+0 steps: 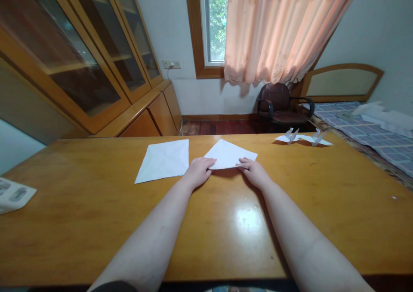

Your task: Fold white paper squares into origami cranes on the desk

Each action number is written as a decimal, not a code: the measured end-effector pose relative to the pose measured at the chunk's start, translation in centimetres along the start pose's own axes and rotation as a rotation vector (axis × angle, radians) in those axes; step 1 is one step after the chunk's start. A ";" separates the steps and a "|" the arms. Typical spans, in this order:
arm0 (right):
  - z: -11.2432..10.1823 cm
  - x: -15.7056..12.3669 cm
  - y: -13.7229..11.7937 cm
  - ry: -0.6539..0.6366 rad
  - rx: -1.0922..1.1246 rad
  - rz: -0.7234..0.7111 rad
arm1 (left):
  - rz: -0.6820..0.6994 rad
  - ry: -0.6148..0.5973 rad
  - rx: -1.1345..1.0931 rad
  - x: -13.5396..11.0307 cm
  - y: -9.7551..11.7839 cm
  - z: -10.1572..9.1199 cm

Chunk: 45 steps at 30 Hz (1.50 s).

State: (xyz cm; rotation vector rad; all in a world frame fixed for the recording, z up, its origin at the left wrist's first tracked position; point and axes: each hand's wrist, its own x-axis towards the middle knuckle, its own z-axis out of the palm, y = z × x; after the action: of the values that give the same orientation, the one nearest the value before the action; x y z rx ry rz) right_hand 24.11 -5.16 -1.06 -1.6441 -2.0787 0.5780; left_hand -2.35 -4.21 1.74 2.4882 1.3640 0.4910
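A white sheet of paper (226, 153), folded so that it points away from me, lies in front of me with its near edge slightly raised. My left hand (199, 171) grips the left part of that near edge, thumb and fingers closed on it. On the right part, my right hand (253, 171) pinches the same edge. Left of my left hand lies a second white sheet (166, 158), flat, with faint crease lines. Two folded paper cranes stand far to the right: one crane (290, 137) beside another crane (316, 139).
Everything lies on a glossy wooden table (219, 240). At its left edge is a white printed object (16, 195). A tiny white scrap (394, 197) lies at the right. Beyond stand a cabinet (138, 124), an office chair (277, 102) and a bed (364, 119).
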 end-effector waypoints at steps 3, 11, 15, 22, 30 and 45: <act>-0.4 0.0 0.3 0.061 0.175 0.039 | -0.133 0.124 -0.066 0.1 -1.6 0.1; -1.1 -0.1 0.3 0.023 0.405 0.171 | -0.218 0.147 -0.338 0.4 -3.0 0.4; -1.2 0.0 0.4 0.062 0.396 0.284 | -0.239 0.220 -0.453 0.2 -1.9 -0.3; -1.6 -0.2 0.0 0.068 0.458 0.261 | -0.262 0.190 -0.523 0.1 -1.8 0.0; -1.0 -0.1 0.5 0.085 0.512 0.249 | -0.266 0.108 -0.429 0.3 -2.1 0.6; -0.8 0.6 1.4 0.191 -0.104 0.234 | -0.387 0.111 -0.222 0.6 -2.1 0.9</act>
State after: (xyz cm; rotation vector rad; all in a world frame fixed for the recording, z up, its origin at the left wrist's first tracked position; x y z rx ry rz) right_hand 25.55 -4.21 -1.15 -1.9372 -1.8211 0.3729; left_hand -3.29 -2.70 0.25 1.9839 1.6804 0.6559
